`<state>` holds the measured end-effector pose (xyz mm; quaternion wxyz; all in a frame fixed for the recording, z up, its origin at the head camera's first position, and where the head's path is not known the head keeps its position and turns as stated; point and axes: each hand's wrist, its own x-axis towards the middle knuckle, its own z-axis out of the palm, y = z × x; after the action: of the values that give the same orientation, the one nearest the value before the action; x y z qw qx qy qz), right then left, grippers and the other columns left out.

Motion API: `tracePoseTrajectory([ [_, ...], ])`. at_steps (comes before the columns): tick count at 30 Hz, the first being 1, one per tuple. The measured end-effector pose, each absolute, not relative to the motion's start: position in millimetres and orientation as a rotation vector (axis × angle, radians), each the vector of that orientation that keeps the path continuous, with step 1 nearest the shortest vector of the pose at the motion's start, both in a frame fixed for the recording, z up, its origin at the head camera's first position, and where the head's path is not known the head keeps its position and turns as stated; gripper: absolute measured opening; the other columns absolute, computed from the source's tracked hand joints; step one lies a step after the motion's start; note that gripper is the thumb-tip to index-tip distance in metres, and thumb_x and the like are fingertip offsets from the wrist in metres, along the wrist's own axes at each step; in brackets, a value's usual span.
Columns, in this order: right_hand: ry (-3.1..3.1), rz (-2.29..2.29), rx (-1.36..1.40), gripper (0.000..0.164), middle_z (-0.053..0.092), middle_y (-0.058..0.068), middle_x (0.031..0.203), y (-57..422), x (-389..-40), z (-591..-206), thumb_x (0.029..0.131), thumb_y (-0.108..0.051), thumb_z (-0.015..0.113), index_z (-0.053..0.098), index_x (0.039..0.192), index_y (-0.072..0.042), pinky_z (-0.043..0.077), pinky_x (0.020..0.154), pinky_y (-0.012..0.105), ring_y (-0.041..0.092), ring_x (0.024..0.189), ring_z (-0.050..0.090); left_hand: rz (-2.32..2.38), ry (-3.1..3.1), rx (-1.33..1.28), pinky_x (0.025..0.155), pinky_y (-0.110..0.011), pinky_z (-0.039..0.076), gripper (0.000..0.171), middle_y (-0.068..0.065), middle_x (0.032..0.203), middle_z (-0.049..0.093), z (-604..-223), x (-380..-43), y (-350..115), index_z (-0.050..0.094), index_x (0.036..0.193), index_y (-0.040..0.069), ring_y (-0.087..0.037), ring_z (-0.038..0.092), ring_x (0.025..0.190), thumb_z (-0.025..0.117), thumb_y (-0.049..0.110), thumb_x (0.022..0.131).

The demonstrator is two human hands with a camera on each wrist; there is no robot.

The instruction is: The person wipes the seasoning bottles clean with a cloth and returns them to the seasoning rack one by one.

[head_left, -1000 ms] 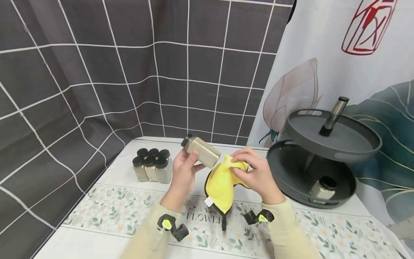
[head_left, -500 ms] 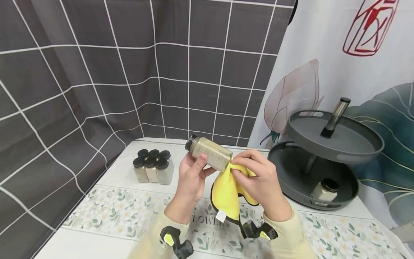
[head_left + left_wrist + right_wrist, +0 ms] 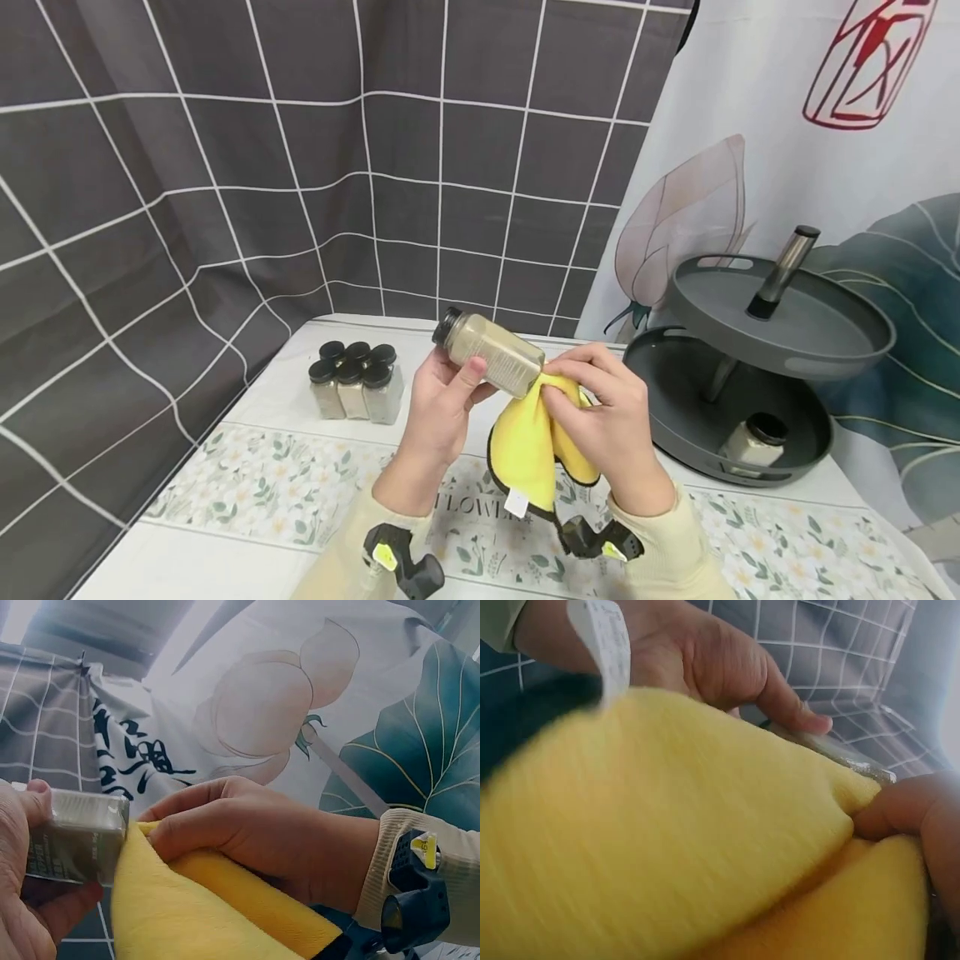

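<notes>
My left hand (image 3: 441,410) grips a clear square spice jar (image 3: 497,353) filled with beige powder. The jar lies tilted, its black lid (image 3: 447,326) up to the left and its base toward the right hand. Between thumb and fingers, my right hand (image 3: 611,417) pinches a yellow cloth (image 3: 528,450) with black edging and a white tag. Where it is pinched, the cloth meets the base end of the jar; the rest hangs down in folds. In the left wrist view the cloth (image 3: 187,900) overlaps the jar's base corner. In the right wrist view it hides most of the jar.
Several black-lidded spice jars (image 3: 352,387) stand grouped at the left on the white table (image 3: 247,492). At the right is a dark grey two-tier round tray (image 3: 780,358), with one jar (image 3: 753,442) on its lower tier. A grid-patterned curtain (image 3: 375,167) hangs behind.
The jar in the left hand has moved right and its base has come against the cloth. The right hand, still pinching the cloth, has shifted slightly right. Little differs over the last half second.
</notes>
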<state>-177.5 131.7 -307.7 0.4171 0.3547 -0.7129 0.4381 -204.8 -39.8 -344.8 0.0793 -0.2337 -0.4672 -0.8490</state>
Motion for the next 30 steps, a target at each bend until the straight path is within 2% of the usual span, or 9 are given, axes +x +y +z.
tracePoseTrajectory([
  [3, -1.792, 1.178, 0.999, 0.021, 0.059, 0.009, 0.079, 134.8, -178.0, -308.2, 0.062, 0.015, 0.069, 0.069, 0.079, 0.002, 0.049, 0.064, 0.016, 0.017, 0.073, 0.054, -2.553, -1.378, -0.697, 0.089, -0.041, 0.047, 0.068, -0.016, 0.117, 0.051, -346.7, -207.6, -40.3, 0.038, 0.130, 0.000, -0.027, 0.057, 0.105, 0.068, 0.034, 0.079],
  [8, -1.742, 1.351, 1.148, 0.030, 0.059, 0.012, 0.087, 149.3, -182.8, -314.5, 0.062, 0.016, 0.072, 0.070, 0.088, 0.000, 0.053, 0.066, 0.020, 0.019, 0.078, 0.056, -2.253, -1.498, -0.665, 0.086, -0.041, 0.049, 0.057, -0.015, 0.110, 0.059, -346.8, -212.8, -46.2, 0.051, 0.123, 0.002, -0.028, 0.058, 0.102, 0.075, 0.018, 0.074],
  [10, -1.799, 1.325, 1.089, 0.031, 0.060, 0.010, 0.090, 158.5, -186.5, -317.7, 0.064, 0.012, 0.074, 0.070, 0.090, -0.002, 0.053, 0.067, 0.020, 0.019, 0.080, 0.057, -2.133, -1.550, -0.617, 0.085, -0.041, 0.050, 0.052, -0.014, 0.107, 0.062, -345.0, -214.0, -49.7, 0.056, 0.118, 0.003, -0.028, 0.059, 0.099, 0.076, 0.011, 0.072],
  [15, -2.102, 0.988, 0.775, 0.026, 0.058, -0.006, 0.093, 185.6, -198.8, -321.8, 0.068, -0.002, 0.078, 0.071, 0.090, -0.013, 0.048, 0.067, 0.014, 0.009, 0.079, 0.054, -2.062, -1.609, -0.516, 0.076, -0.035, 0.054, 0.045, -0.012, 0.099, 0.063, -340.5, -214.9, -57.8, 0.060, 0.112, 0.004, -0.024, 0.060, 0.087, 0.077, 0.006, 0.071],
  [19, -2.270, 0.737, 0.682, 0.021, 0.058, -0.008, 0.092, 196.3, -215.3, -331.5, 0.070, -0.006, 0.077, 0.070, 0.088, -0.015, 0.049, 0.067, 0.021, 0.008, 0.081, 0.053, -2.004, -1.650, -0.479, 0.066, -0.026, 0.052, 0.043, -0.010, 0.092, 0.059, -338.3, -217.1, -60.5, 0.060, 0.109, 0.004, -0.020, 0.054, 0.077, 0.078, 0.007, 0.070],
  [24, -2.502, 0.558, 0.769, 0.018, 0.059, -0.007, 0.088, 170.9, -254.2, -375.7, 0.070, -0.006, 0.073, 0.069, 0.085, -0.016, 0.049, 0.071, 0.031, 0.012, 0.079, 0.056, -1.746, -1.771, -0.416, 0.060, -0.026, 0.046, 0.045, -0.003, 0.092, 0.058, -339.3, -217.1, -60.5, 0.059, 0.106, 0.007, -0.018, 0.049, 0.071, 0.081, 0.017, 0.068],
  [30, -2.708, 0.566, 0.947, 0.021, 0.062, -0.010, 0.088, 121.3, -276.6, -446.6, 0.073, -0.009, 0.067, 0.068, 0.090, -0.020, 0.049, 0.078, 0.027, 0.008, 0.083, 0.058, -1.433, -1.854, -0.367, 0.061, -0.035, 0.044, 0.048, 0.004, 0.096, 0.055, -346.0, -218.4, -56.2, 0.058, 0.102, 0.011, -0.015, 0.049, 0.072, 0.083, 0.025, 0.064],
])
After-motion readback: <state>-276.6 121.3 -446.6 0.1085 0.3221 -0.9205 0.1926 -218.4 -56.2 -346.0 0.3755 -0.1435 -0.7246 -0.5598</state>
